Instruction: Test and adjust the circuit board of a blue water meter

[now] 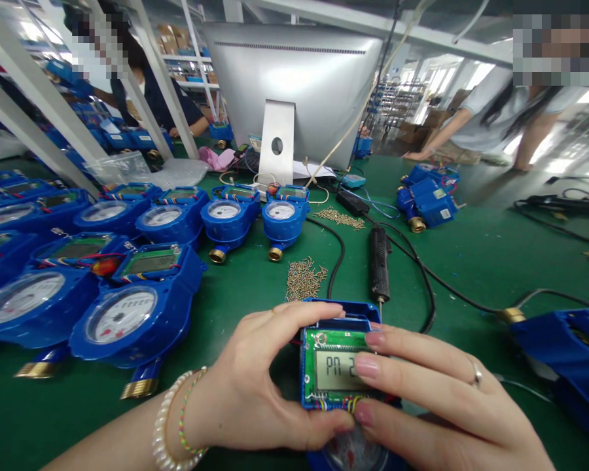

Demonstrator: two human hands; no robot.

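A blue water meter (308, 369) with an exposed green circuit board and a lit LCD (334, 370) stands close in front of me. The display shows "PN 2", its right end covered by fingers. My left hand (260, 386) grips the meter's left side, thumb below the board and fingers over its top edge. The fingers of my right hand (432, 392) lie stretched over the board's right side, touching it and the coloured wires at its lower edge. Partly hidden under both hands is the round dial (351, 451). Behind the meter lies a black electric screwdriver (379, 265).
Several blue meters (127, 320) with brass ends stand in rows at left. Small brass screws (305, 280) lie in two heaps. A monitor (294, 72) stands at the back. More meters (432, 199) lie at right, near black cables (425, 268). Two people are beyond the table.
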